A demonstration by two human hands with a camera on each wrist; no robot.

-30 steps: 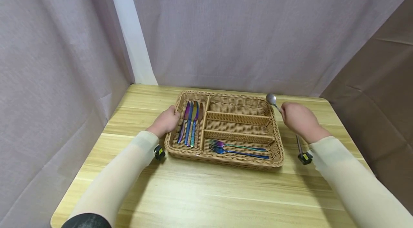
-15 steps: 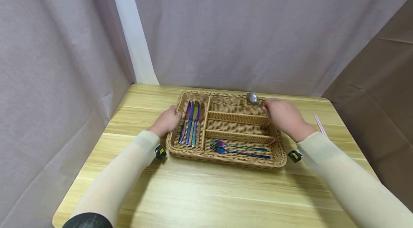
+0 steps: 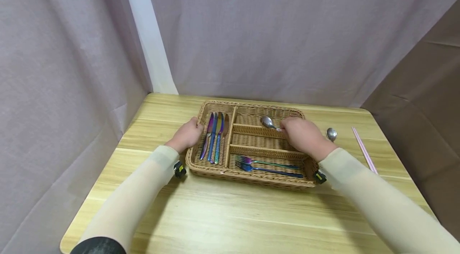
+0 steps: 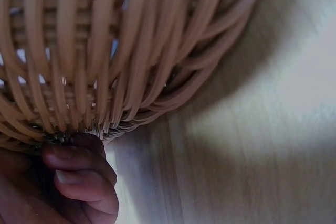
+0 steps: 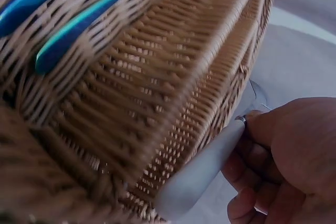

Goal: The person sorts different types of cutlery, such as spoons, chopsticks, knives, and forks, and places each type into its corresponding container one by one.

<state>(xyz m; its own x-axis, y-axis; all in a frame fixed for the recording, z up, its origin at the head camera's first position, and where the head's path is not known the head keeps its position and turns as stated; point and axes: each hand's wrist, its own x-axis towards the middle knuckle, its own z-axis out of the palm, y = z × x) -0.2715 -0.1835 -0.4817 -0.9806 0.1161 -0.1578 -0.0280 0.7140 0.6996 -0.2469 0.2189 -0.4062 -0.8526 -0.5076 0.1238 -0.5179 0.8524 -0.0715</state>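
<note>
1. Grey-lilac curtains close off the back and sides, and a pale wooden table [image 3: 230, 214] is seen below them, with a wicker cutlery tray [image 3: 251, 178] set at its centre.
2. The tray's rim at 9 o'clock is gripped by the left hand [image 3: 187, 136], fingers curled under the weave in the left wrist view.
3. A silver spoon [image 3: 267, 122] is pinched by its handle in the right hand [image 3: 303, 138], its bowl over the divider between the far and middle compartments, toward 12 o'clock.
4. Knives [image 3: 215, 137] lie in the 9 o'clock slot; forks [image 3: 267, 166] lie in the 6 o'clock compartment.
5. A second spoon [image 3: 331, 134] and a pink stick [image 3: 364, 151] rest on the table at 3 o'clock.
6. The step in hand is judged to be the placing of the held spoon; lowering it flat into an empty compartment and releasing it is called for.
</note>
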